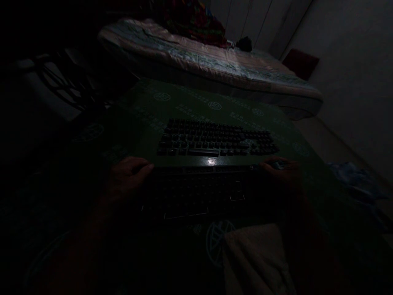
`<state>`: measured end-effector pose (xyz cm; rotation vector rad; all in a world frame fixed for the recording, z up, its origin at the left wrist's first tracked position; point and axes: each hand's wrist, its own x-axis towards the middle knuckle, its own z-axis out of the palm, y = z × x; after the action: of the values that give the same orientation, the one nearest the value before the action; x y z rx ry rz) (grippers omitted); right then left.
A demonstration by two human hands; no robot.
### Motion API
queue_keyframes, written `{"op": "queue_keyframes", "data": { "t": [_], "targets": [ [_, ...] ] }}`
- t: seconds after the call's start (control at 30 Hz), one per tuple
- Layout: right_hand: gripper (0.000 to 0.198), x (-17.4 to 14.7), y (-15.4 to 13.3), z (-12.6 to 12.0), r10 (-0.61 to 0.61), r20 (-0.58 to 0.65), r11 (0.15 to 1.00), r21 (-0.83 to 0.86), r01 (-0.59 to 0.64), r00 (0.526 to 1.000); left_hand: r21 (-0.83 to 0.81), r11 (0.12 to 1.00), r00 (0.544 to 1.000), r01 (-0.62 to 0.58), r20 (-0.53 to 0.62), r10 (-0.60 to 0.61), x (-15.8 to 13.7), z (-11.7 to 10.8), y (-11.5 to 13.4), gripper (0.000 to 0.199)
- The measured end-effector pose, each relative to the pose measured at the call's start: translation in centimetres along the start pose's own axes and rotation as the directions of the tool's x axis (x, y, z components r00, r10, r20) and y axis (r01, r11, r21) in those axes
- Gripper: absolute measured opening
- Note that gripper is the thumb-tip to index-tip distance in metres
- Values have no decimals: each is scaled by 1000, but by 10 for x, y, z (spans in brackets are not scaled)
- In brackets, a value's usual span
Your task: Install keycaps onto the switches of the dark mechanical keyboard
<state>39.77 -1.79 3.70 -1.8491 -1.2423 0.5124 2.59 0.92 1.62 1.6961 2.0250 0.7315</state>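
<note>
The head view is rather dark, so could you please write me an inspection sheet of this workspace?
Surface: green sheet with pale printed emblems.
Work items: dark keyboard base lying mid-view; black keycaps set out beyond it in keyboard layout.
Clutter: light-brown cloth at the bottom of the view.
Hands: left hand at the base's left end, right hand at its right end with a small glinting item; both grips too dark to judge.
Cables: nothing seen.
Surroundings: mattress beyond the sheet; wall and bluish fabric to the right.
</note>
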Motion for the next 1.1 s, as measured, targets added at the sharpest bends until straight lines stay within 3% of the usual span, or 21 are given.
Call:
{"op": "queue_keyframes", "data": {
  "t": [0.1,0.23,0.4,0.63,0.77,0.93,1.1],
  "targets": [
    [25,0,1,0,6,-55,1000,-23,-8,998,5,1000,1000,0,-6,0,0,0,0,40],
    [23,0,-1,1,2,-2,1000,15,-2,1000,-3,1000,1000,-8,3,8,0,-1,1,40],
    [23,0,-4,-1,109,-76,994,38,-106,991,-16,1000,1000,-22,6,22,1,1,-4,41],
    [24,0,-3,0,52,7,998,38,-52,999,-4,1000,1000,-4,7,4,1,1,-3,41],
    [25,1,0,-3,104,-85,994,32,-102,991,1,1000,1000,-5,24,5,0,0,0,43],
    [22,1,-5,-2,101,-52,995,28,-100,993,9,1000,1000,-9,16,9,0,-1,1,42],
    [24,3,-3,-5,159,-136,987,56,-153,978,-9,1000,1000,8,20,-8,1,0,-2,44]
  ]
}}
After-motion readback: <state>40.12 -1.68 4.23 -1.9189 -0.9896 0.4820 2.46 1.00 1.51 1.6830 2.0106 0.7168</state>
